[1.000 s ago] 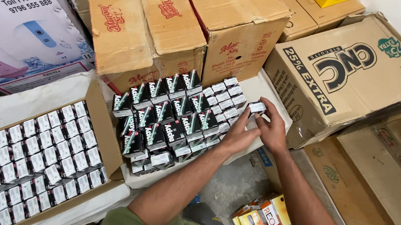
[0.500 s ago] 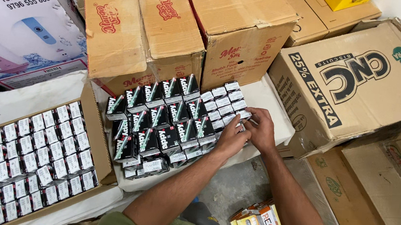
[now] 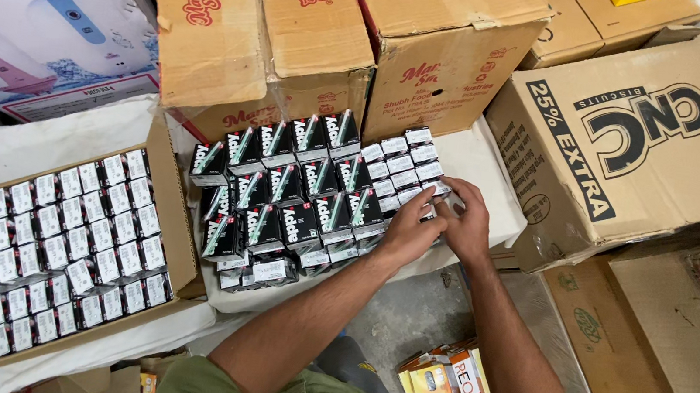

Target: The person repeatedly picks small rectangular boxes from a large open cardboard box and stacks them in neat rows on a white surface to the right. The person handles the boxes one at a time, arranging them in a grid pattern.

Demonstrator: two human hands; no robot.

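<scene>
Dozens of small black-and-white cartons [image 3: 297,195] stood packed in rows on a white sheet [image 3: 493,173], and both the left hand [image 3: 410,230] and right hand [image 3: 465,223] pressed together against the rows' right end, fingers curled on the end cartons. They looked light, stiff but crushable, best gripped by opposite side faces. Brown shipping boxes [image 3: 437,48] ringed the sheet, with an open box of similar cartons [image 3: 54,251] to the left.

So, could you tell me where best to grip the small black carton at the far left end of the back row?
Probably from above, pinching the small black carton across its left and far sides. It stands upright at the corner of the block of cartons, so those sides look free, while neighbours press against its right and near sides.
</scene>
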